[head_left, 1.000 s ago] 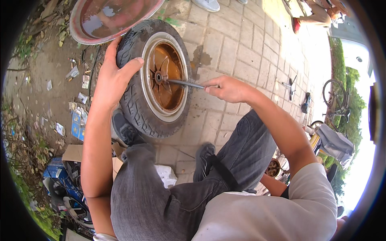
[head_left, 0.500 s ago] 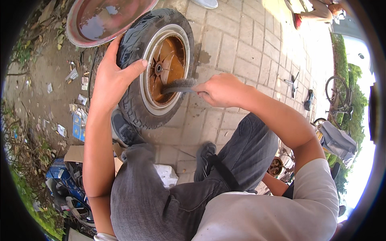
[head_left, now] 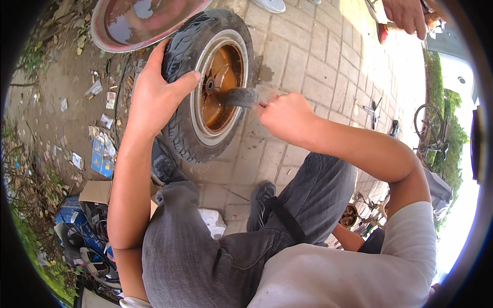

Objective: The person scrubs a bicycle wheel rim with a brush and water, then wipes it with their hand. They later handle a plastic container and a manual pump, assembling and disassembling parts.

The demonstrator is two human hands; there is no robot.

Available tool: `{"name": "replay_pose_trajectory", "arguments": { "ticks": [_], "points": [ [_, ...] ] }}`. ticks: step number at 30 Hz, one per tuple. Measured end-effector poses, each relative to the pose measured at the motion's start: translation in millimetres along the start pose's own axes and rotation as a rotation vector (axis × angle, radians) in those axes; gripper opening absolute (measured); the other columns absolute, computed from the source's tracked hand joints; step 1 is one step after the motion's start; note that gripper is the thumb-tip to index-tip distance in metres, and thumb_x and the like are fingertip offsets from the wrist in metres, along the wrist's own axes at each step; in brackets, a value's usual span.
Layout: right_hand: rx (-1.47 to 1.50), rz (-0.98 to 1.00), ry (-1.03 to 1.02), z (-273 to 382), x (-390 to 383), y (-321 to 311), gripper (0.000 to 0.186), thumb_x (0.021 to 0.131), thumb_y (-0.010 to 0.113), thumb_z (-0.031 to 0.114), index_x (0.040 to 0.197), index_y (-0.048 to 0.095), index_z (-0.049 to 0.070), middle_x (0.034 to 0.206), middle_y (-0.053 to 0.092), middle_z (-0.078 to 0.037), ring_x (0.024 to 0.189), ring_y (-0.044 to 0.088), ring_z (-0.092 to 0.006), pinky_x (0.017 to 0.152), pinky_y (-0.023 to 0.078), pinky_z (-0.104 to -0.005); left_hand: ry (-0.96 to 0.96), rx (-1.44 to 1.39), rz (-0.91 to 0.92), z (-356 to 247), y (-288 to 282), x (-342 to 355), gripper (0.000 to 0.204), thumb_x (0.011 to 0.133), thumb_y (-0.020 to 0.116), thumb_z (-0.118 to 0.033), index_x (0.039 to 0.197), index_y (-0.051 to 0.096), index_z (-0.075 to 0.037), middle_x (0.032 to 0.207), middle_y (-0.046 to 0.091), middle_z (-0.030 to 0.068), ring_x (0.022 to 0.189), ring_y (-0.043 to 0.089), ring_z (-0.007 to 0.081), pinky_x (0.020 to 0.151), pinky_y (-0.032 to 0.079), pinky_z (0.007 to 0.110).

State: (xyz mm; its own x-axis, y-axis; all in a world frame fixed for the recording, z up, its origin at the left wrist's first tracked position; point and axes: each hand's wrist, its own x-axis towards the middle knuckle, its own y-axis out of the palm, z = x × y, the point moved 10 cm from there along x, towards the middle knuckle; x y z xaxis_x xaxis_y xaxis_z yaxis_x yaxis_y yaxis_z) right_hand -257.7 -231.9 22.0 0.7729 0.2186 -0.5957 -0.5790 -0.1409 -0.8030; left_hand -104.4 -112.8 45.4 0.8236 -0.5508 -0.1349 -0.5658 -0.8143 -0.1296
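Observation:
A small wheel point(head_left: 215, 87) with a black treaded tyre and a rusty brown hub stands upright on the paving, its open side turned right. My left hand point(head_left: 159, 92) grips the tyre from the left, thumb lying across the sidewall toward the pale rim and fingers over the tread. In my right hand point(head_left: 287, 115) is a dark, curved brush point(head_left: 241, 97) with greyish bristles. My fingers are closed round its handle end, and its far end reaches into the hub's hollow. What it touches inside is hard to make out.
A red basin point(head_left: 149, 25) of water stands behind the wheel. Litter and a blue box point(head_left: 101, 156) lie on the dirt at left, near a cardboard box point(head_left: 95, 192). Another person's hand point(head_left: 405, 15) shows at upper right. A bicycle point(head_left: 431, 128) stands far right.
The wheel and my left hand have shifted slightly right in view. My right hand has turned the brush within the hub. Another person's hand has come in at upper right.

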Motion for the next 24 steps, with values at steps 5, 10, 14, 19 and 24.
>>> {"name": "replay_pose_trajectory", "arguments": {
  "ticks": [5,10,14,19,24],
  "points": [
    [0.03,-0.089,0.019,2.7,-15.5,1.3,0.018,0.074,0.059,0.008,0.089,0.062,0.0,0.073,0.065,-0.011,0.075,0.065,-0.0254,0.057,0.053,-0.0365,0.016,0.027,-0.002,-1.3,0.8,0.0,0.071,0.075,0.068,-0.014,0.136,0.038,0.006,0.123,0.057,0.017,0.111,0.056,0.0214,0.098,0.04,0.031],
    [0.002,-0.069,0.041,4.9,-20.5,7.7,0.021,0.075,0.057,0.009,0.094,0.061,0.0,0.072,0.064,-0.011,0.068,0.064,-0.0252,0.052,0.051,-0.0385,0.04,0.096,-0.012,-6.8,2.3,-0.8,0.071,0.075,0.069,-0.015,0.135,0.039,0.007,0.124,0.056,0.0179,0.113,0.055,0.0228,0.099,0.039,0.032],
    [0.106,-0.006,0.111,-16.0,-25.7,29.6,0.032,0.083,0.054,0.013,0.114,0.063,0.013,0.07,0.059,-0.013,0.055,0.061,-0.0255,0.042,0.046,-0.0384,0.027,0.101,-0.012,-7.5,1.8,-3.5,0.071,0.075,0.068,-0.015,0.135,0.038,0.007,0.124,0.056,0.0185,0.113,0.055,0.0232,0.099,0.039,0.032],
    [0.182,-0.164,0.238,-18.8,-54.8,51.8,0.028,0.086,0.056,0.019,0.113,0.063,0.021,0.069,0.058,-0.011,0.053,0.059,-0.0279,0.044,0.047,-0.04,-0.05,0.042,-0.022,1.8,1.0,-5.0,0.067,0.075,0.067,-0.012,0.133,0.039,0.008,0.121,0.057,0.0175,0.11,0.055,0.0213,0.098,0.04,0.032],
    [0.292,-0.188,0.318,-26.8,-61.7,55.8,0.028,0.086,0.057,0.02,0.113,0.062,0.022,0.067,0.056,-0.01,0.052,0.058,-0.0278,0.045,0.047,-0.0406,-0.097,-0.05,-0.035,2.7,0.0,-5.9,0.064,0.077,0.065,-0.007,0.134,0.039,0.007,0.12,0.056,0.0137,0.107,0.054,0.02,0.097,0.039,0.031]
  ]
}}
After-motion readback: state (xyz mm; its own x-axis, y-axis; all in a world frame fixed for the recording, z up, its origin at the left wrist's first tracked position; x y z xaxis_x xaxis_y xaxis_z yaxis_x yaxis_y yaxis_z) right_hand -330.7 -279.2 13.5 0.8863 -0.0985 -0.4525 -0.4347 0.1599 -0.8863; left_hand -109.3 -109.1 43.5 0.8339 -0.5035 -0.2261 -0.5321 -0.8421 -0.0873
